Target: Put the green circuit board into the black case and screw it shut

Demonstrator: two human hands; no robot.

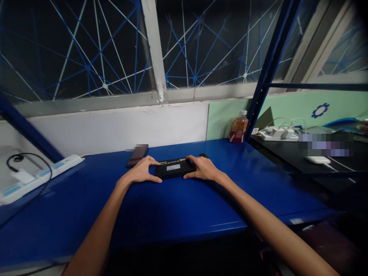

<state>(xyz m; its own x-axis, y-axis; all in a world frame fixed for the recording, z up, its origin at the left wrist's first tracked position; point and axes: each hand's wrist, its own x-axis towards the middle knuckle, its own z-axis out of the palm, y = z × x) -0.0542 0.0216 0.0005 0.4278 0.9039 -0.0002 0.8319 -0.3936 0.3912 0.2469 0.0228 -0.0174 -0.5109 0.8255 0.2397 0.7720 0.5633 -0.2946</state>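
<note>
I see the left hand [141, 171] and right hand [204, 168] pinching opposite ends of a black box [175, 174] at the blue table [178, 207]; a loosened grip could let one end slip; a leftward swing could bump the dark slab [139, 155].
</note>
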